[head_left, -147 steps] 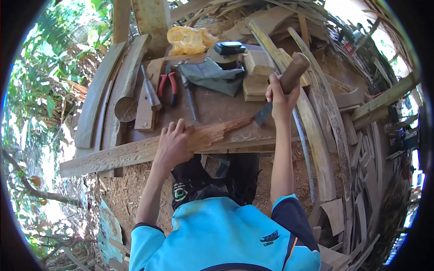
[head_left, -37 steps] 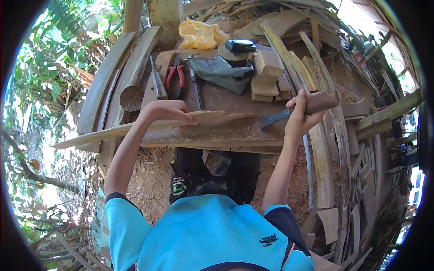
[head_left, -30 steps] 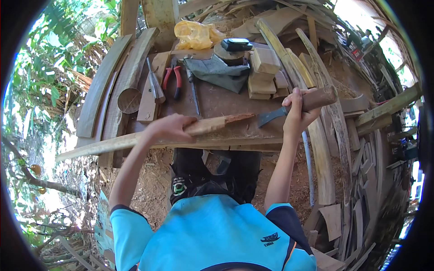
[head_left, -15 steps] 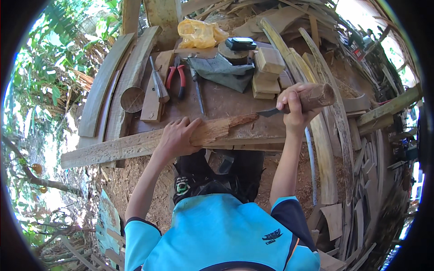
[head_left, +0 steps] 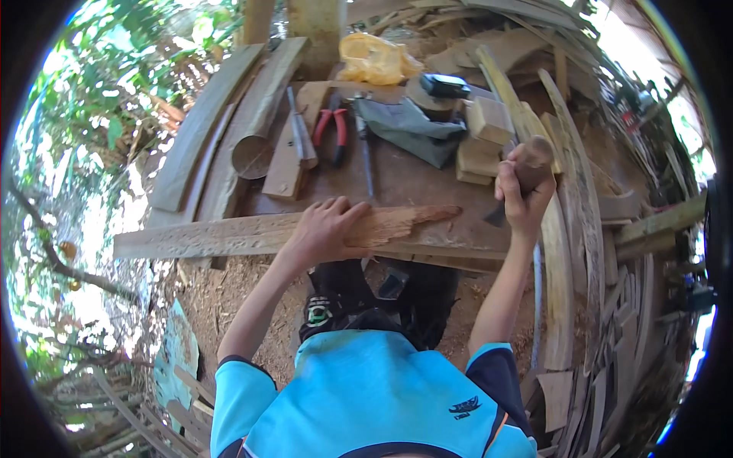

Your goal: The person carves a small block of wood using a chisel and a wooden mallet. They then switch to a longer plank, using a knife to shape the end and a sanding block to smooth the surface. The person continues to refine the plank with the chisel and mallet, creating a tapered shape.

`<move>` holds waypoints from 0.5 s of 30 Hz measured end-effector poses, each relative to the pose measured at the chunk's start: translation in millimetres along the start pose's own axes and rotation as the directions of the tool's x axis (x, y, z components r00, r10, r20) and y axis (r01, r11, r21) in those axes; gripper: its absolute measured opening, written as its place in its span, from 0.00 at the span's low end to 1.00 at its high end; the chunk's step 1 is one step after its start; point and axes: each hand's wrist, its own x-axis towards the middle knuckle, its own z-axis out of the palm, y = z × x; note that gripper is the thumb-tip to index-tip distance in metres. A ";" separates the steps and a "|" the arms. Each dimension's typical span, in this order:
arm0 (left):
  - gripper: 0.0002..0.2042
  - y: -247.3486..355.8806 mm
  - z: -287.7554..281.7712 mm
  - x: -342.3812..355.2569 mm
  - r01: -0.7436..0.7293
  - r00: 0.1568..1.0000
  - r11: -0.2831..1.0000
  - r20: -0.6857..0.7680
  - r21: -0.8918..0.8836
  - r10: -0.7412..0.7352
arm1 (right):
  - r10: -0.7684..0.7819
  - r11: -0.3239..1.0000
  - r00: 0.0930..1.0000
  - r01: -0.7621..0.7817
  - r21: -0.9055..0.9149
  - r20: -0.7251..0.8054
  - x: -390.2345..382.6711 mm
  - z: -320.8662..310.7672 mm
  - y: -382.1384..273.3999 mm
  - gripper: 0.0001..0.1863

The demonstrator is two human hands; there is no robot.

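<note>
A long rough wooden plank (head_left: 229, 237) lies along the near edge of the workbench, its right end splintered and ragged. My left hand (head_left: 327, 229) grips it from above near the frayed part, fingers over the far side. Off to the right, my right hand (head_left: 525, 191) is closed around the thick wooden handle (head_left: 536, 153) of a bladed tool. Its short dark blade (head_left: 496, 216) points down and left, apart from the plank's broken tip. The hand partly hides the tool, so its exact kind cannot be made out.
On the workbench (head_left: 427, 179) lie red-handled pliers (head_left: 331, 133), a thin metal rod tool (head_left: 366, 160), a chisel-like tool (head_left: 299, 130), a grey cloth (head_left: 412, 126) and wooden blocks (head_left: 489, 122). A yellow plastic bag (head_left: 378, 59) sits behind. Long curved boards (head_left: 561, 252) stand at right.
My right hand has drawn the bladed tool back from the plank's splintered tip and tilted its handle more upright. My left hand keeps its hold. The whole view has shifted slightly.
</note>
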 end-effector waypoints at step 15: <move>0.17 -15.3 -10.2 0.9 -0.055 0.986 0.890 -0.168 -0.452 -0.024 | -0.033 0.718 0.840 0.397 -0.572 0.541 -27.2 63.1 79.6 0.26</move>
